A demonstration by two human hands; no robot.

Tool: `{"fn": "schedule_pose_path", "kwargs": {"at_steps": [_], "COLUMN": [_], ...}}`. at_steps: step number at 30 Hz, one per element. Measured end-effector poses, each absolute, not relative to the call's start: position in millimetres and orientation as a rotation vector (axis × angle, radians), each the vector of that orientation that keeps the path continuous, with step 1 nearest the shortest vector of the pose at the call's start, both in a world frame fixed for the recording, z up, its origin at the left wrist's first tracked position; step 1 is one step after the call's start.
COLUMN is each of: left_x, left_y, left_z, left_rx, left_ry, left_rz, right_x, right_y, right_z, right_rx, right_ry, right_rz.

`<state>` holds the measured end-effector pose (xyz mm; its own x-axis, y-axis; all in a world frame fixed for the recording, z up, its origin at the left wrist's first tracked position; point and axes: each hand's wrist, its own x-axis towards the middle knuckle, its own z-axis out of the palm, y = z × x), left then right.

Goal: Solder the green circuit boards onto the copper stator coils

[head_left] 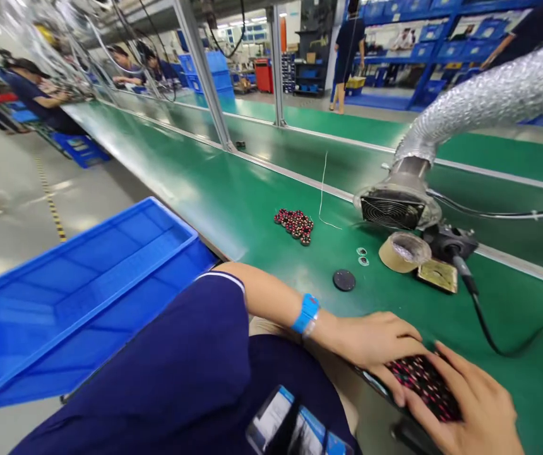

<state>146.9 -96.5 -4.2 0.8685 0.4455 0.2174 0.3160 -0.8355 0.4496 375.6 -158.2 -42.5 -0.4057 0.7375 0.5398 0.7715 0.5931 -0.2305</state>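
At the bench's near edge, my left hand [375, 341], with a blue band on the wrist, curls around one side of a tight bunch of small round black-and-red parts [423, 382]. Opposite it, my right hand [475, 404] wraps the other side, fingers bent over the bunch. Part of the bunch is hidden under the fingers. Farther up the green bench [262, 183] lies a loose pile of similar small round parts [295, 224]. Between that pile and my hands sit a black disc [344, 280] and two small clear-rimmed pieces [363, 256].
A soldering iron holder [449, 243] with its cable, a tape roll [404, 251] and a tip-cleaning tin [437, 276] stand right, below a fan [392, 212] on a foil duct [494, 95]. A thin white wire [321, 196] lies behind. Left is a blue crate [82, 253]. Other people are in the background.
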Motion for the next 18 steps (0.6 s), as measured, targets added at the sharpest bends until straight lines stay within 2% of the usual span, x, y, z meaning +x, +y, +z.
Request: {"fn": "schedule_pose_path", "kwargs": {"at_steps": [5,18], "left_x": [61.2,-121.6], "left_y": [-87.2,-59.3], "left_z": [-12.3,-15.0], "left_rx": [2.546,2.551], "left_ry": [0.516,0.522], "left_rz": [0.528,0.666], "right_x": [279.6,94.8], "right_y": [-151.1,-134.2], "right_z": [-30.8,-19.0], "right_rx": [-1.142,-1.389], "right_ry": [-2.235,-2.220], "right_rz": [-0.169,-0.018]}}
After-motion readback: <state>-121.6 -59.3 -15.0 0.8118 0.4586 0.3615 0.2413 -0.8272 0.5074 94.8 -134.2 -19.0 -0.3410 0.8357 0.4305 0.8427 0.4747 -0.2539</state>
